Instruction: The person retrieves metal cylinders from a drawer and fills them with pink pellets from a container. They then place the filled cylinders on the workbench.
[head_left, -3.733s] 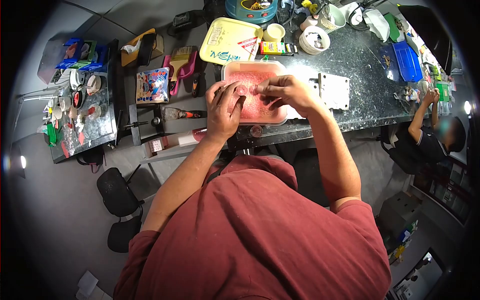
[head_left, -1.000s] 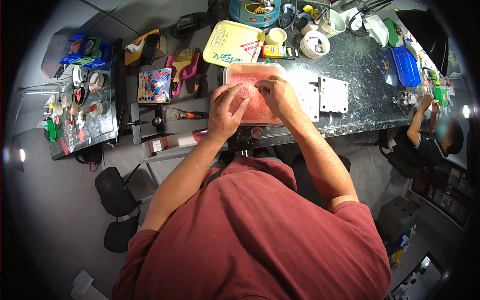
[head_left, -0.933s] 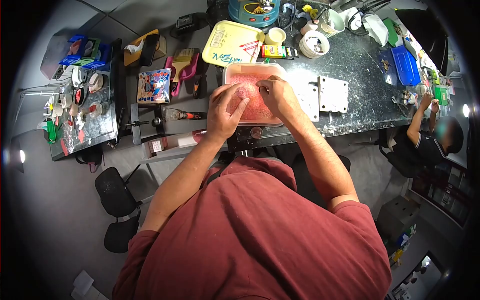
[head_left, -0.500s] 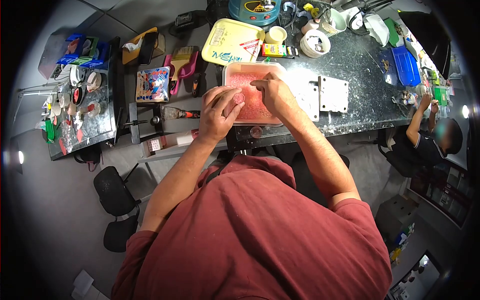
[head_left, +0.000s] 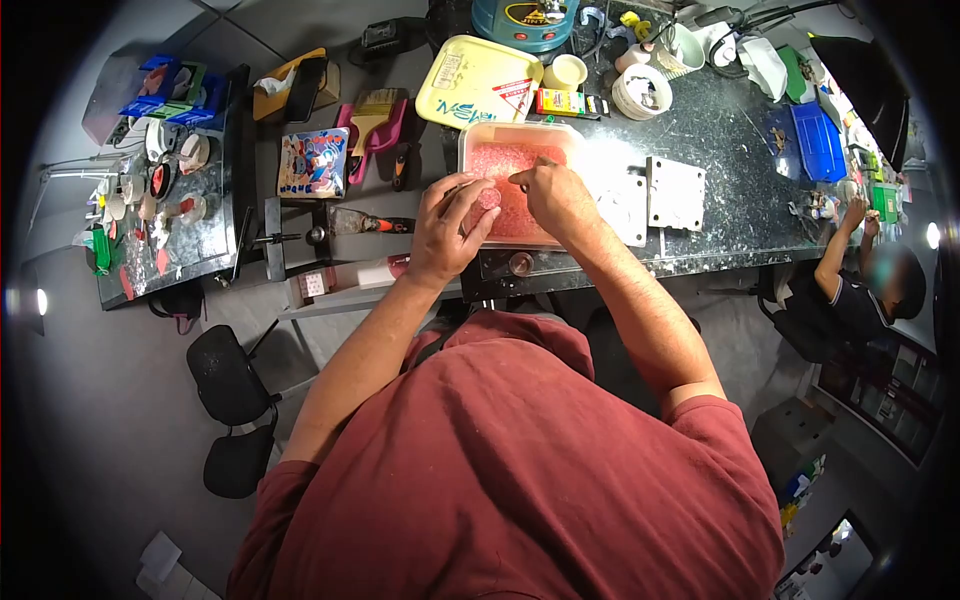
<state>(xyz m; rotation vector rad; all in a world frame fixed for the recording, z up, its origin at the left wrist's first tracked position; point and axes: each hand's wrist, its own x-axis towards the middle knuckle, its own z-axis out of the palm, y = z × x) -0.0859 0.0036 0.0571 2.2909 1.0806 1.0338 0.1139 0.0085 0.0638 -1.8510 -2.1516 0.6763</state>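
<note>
My left hand point(head_left: 446, 228) is closed around a small round container point(head_left: 487, 199) with pink grains at its top. It holds the container over the near left part of a plastic tub point(head_left: 464, 150). Pink granules point(head_left: 500, 158) lie in the tub. Above the tub's right side, my right hand point(head_left: 560, 198) has its fingers curled in, with the index fingertip pointing left. Anything between those fingers is too small or hidden to make out. A small round dish point(head_left: 521, 264) sits at the bench edge just below the tub.
A yellow lid point(head_left: 475, 82) lies behind the tub, beside a cream cup point(head_left: 566, 72) and a white pot point(head_left: 641, 92). Drilled metal plates point(head_left: 676, 194) rest to the right. A brush point(head_left: 372, 118) and scraper point(head_left: 352, 222) lie left. Another person point(head_left: 868, 280) sits far right.
The view has shifted slightly, so the bench appears a little further right. Both hands keep nearly the same places over the tub, and my left hand still holds the small container.
</note>
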